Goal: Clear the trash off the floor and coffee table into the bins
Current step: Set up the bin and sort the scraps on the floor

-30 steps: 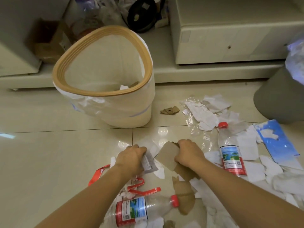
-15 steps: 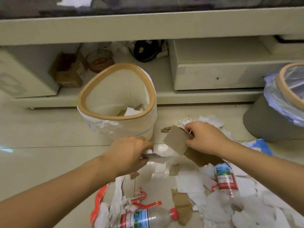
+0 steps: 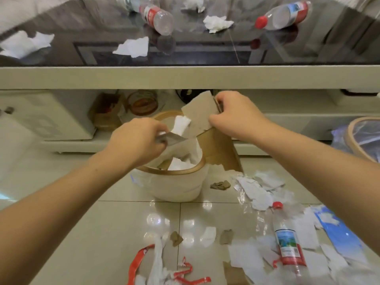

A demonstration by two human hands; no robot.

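Above the open bin [image 3: 174,177], a torn cardboard piece [image 3: 200,114] is pinched at its edge by the right hand [image 3: 232,115] and a thin scrap [image 3: 171,138] by the left hand [image 3: 137,138]; both are judged light, the cardboard stiff, best held by the edges

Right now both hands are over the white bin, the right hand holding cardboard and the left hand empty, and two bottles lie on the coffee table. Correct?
Not quite: in the head view the left hand is not empty; it grips a small grey scrap. The rest holds: both hands are over the white bin, the right hand holds cardboard, and two bottles lie on the coffee table.
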